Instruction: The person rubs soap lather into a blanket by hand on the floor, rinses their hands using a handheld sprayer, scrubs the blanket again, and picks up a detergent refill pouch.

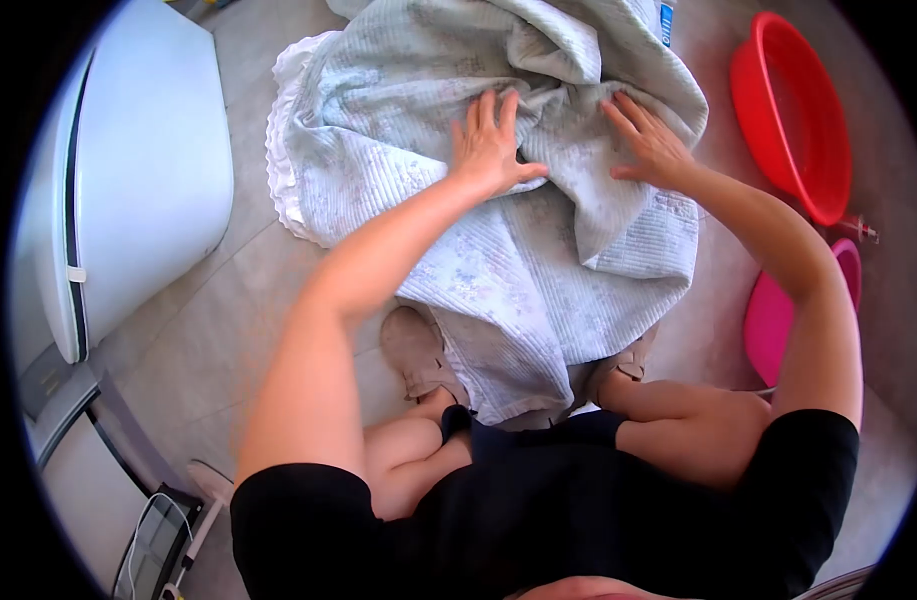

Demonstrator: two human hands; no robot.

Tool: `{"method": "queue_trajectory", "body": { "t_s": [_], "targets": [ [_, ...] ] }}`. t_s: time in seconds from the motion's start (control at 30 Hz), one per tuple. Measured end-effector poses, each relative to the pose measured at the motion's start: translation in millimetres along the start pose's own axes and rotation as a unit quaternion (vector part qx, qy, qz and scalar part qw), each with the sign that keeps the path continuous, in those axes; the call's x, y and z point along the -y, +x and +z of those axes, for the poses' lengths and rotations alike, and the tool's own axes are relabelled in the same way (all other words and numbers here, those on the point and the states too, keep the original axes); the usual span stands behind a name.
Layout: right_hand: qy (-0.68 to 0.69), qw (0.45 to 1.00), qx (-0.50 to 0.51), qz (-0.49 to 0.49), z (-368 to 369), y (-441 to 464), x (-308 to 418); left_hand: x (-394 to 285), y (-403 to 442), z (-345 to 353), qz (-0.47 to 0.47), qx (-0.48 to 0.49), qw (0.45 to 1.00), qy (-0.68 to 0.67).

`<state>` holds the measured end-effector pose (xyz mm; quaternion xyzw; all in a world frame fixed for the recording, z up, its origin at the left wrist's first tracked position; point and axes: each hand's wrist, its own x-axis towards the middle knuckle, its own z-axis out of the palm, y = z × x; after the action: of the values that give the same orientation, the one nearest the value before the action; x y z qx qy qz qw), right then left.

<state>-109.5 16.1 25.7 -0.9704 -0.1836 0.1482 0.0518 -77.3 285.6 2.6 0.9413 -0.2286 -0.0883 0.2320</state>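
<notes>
A pale grey-green quilted bedspread (pixel 518 260) with a faint flower print and a white ruffled edge lies in loose folds, its near end hanging down between my shoes. My left hand (pixel 488 150) rests on its upper middle with the fingers spread. To the right, my right hand (pixel 650 142) lies on another fold, fingers apart and palm down. Neither hand grips the cloth. What lies beneath the bedspread is hidden.
On the right stand a red basin (pixel 743 95) and a pink tub (pixel 768 335). A white rounded appliance or cabinet (pixel 158 160) takes up the left side. My shoes (pixel 410 345) are close to the cloth on the grey tiled floor (pixel 208 350).
</notes>
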Motion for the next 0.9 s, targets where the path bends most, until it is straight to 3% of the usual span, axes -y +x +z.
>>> {"method": "queue_trajectory", "body": {
  "t_s": [0.03, 0.13, 0.27, 0.37, 0.47, 0.5, 0.57, 0.6, 0.67, 0.73, 0.77, 0.87, 0.9],
  "targets": [
    [-0.015, 1.000, -0.020, -0.014, 10, 10, -12, -5, -2, 7, -0.058, 0.024, 0.997, 0.052],
    [-0.099, 0.994, -0.011, -0.045, 14, 13, -59, 23, -7, 19, -0.028, 0.105, 0.986, 0.123],
    [-0.116, 0.991, 0.011, -0.068, 12, 2, -78, 71, -32, 19, 0.046, 0.099, 0.989, 0.105],
    [-0.113, 0.990, -0.007, -0.090, 9, -1, -73, 58, -34, 3, 0.021, 0.118, 0.981, 0.155],
    [0.046, 0.997, -0.059, -0.036, -3, 17, -38, 42, -20, 5, -0.054, 0.076, 0.990, 0.105],
    [0.024, 0.979, -0.173, -0.100, -9, 25, -21, 34, -16, 14, -0.047, 0.018, 0.993, 0.106],
    [0.000, 0.970, -0.218, -0.103, 6, 43, -6, 22, -8, 35, -0.033, -0.103, 0.989, 0.104],
    [-0.013, 0.965, -0.240, -0.104, 10, 50, -2, 28, -4, 45, -0.029, -0.108, 0.989, 0.097],
    [0.043, 0.997, -0.064, -0.024, -3, 53, 4, 41, 5, 65, -0.020, -0.119, 0.989, 0.084],
    [0.140, 0.986, 0.078, 0.048, -33, 49, 10, 41, 8, 30, -0.077, -0.022, 0.994, -0.075],
    [0.210, 0.975, 0.069, 0.019, -41, 46, 3, 40, 10, 7, -0.103, 0.027, 0.982, -0.155],
    [0.279, 0.939, -0.159, -0.127, -41, 34, 4, 28, -8, -47, 0.031, -0.031, 0.992, -0.119],
    [0.308, 0.922, -0.179, -0.153, -45, 33, 9, 21, -7, -56, 0.078, -0.083, 0.991, -0.065]
  ]
}}
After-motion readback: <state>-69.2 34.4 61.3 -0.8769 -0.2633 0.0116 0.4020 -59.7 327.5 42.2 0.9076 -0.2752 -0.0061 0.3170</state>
